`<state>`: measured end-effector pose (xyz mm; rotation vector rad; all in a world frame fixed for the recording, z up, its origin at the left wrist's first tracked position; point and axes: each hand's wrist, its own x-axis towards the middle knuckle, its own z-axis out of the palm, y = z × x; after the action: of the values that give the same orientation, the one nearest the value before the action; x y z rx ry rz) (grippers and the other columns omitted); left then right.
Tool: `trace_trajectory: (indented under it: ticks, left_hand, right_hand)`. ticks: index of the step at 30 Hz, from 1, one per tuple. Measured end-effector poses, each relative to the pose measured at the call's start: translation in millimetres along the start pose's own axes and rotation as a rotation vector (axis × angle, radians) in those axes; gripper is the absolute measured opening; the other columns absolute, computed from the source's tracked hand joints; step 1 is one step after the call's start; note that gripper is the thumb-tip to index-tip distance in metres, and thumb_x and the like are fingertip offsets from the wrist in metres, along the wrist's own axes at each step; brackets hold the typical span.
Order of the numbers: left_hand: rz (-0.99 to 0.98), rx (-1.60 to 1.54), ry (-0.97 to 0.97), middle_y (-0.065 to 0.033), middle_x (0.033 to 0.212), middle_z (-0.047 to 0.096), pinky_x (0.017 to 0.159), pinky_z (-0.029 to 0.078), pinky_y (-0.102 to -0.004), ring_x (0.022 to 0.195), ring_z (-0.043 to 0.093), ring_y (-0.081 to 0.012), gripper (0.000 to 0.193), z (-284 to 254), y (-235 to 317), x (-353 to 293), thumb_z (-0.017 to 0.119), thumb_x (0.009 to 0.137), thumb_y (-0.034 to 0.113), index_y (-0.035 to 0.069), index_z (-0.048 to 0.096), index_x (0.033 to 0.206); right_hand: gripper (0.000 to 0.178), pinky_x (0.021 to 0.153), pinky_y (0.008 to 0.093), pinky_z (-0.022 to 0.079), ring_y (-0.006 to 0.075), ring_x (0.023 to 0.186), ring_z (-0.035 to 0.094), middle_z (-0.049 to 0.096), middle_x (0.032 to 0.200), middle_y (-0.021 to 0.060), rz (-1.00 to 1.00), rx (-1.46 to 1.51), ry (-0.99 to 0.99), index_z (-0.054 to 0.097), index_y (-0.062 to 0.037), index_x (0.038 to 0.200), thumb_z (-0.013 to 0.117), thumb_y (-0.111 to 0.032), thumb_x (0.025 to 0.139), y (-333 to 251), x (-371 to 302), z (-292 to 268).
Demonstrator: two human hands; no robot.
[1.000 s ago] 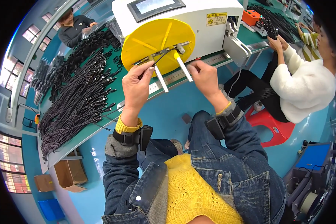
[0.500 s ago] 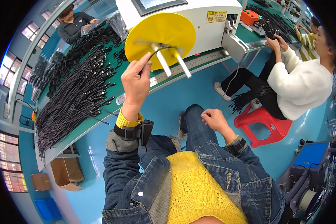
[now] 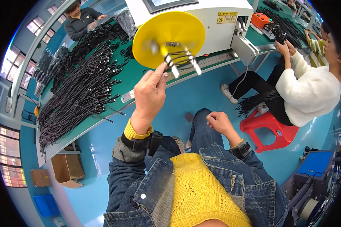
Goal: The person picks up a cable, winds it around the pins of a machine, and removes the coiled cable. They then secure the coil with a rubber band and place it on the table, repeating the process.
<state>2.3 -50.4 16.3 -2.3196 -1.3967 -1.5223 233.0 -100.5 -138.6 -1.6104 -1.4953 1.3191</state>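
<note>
A round yellow disc (image 3: 197, 28) on the front of a white winding machine (image 3: 219, 34) carries metal prongs (image 3: 196, 65), blurred by motion. Several turns of black cable (image 3: 181, 59) loop around them. My left hand (image 3: 150, 94) is raised just below the disc, with thumb and forefinger pinched by the prongs on the cable; the cable's tail inside the fingers is hidden. My right hand (image 3: 220, 123) rests over my knee with its fingers curled in, and nothing shows in it.
A large bundle of black cables (image 3: 75, 98) covers the green table (image 3: 119, 85) at left. A steel ruler (image 3: 216, 59) runs along its front edge. At right, a co-worker in white sits on a red stool (image 3: 271, 130), holding cables. A cardboard box (image 3: 68, 168) stands below.
The prongs have turned, and the cable now wraps around them in several loops. My left hand has shifted right and slightly down in the picture. My right hand has hardly moved.
</note>
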Motion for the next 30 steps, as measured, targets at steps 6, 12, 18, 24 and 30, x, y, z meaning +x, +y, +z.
trace_trajectory:
  ticks: [6, 12, 18, 24, 30]
  left_hand:
    - [-0.033, -0.103, 0.017, -0.0134, 0.07, 0.056, 0.055, 0.044, -0.0314, 0.06, 0.055, -0.0253, 0.028, 12.2, 9.0, -9.7, 0.057, 0.081, 0.005, 0.0, 0.056, 0.109]
    - [0.158, 0.064, 0.051, -0.0119, 0.069, 0.052, 0.057, 0.043, -0.0322, 0.064, 0.051, -0.0252, 0.031, 8.9, 17.9, 10.6, 0.059, 0.077, 0.002, -0.001, 0.057, 0.107]
    - [0.228, 0.082, -0.002, -0.009, 0.071, 0.048, 0.058, 0.04, -0.0331, 0.066, 0.047, -0.0238, 0.03, 20.9, 26.4, 21.6, 0.062, 0.072, 0.002, 0.0, 0.059, 0.102]
    - [0.326, 0.276, 0.057, -0.0067, 0.074, 0.046, 0.059, 0.038, -0.0326, 0.069, 0.045, -0.0227, 0.028, 30.9, 35.3, 23.5, 0.066, 0.07, 0.008, 0.002, 0.062, 0.098]
    - [0.376, 0.34, 0.102, -0.0059, 0.073, 0.045, 0.059, 0.037, -0.0323, 0.068, 0.044, -0.0222, 0.028, 29.9, 31.0, 22.0, 0.069, 0.069, 0.012, 0.003, 0.063, 0.094]
  right_hand:
    - [0.019, 0.051, 0.0235, 0.045, 0.0097, 0.054, 0.057, 0.061, 0.063, 0.0046, 0.022, 0.023, -0.037, 0.062, 0.0006, 0.077, 0.054, -0.017, 0.079, -0.7, 5.4, 3.6]
    - [0.019, 0.05, 0.024, 0.044, 0.0107, 0.054, 0.056, 0.06, 0.061, 0.0056, -0.124, 0.048, -0.018, 0.061, 0.0007, 0.077, 0.054, -0.017, 0.079, -18.5, 12.6, -8.5]
    - [0.015, 0.051, 0.0207, 0.042, 0.0069, 0.056, 0.052, 0.058, 0.065, 0.0023, -0.566, 0.121, 0.248, 0.059, 0.0022, 0.084, 0.056, -0.012, 0.083, -107.1, 22.2, -33.9]
    - [0.016, 0.048, 0.0216, 0.041, 0.0068, 0.054, 0.051, 0.057, 0.063, 0.0053, -0.882, -0.064, 0.419, 0.06, 0.0017, 0.087, 0.062, -0.012, 0.079, -156.8, 17.4, -32.6]
    - [0.015, 0.046, 0.0222, 0.04, 0.0071, 0.05, 0.048, 0.056, 0.058, 0.0068, -0.743, 0.022, 0.326, 0.061, 0.0003, 0.084, 0.065, -0.012, 0.077, -153.1, 26.0, -27.7]
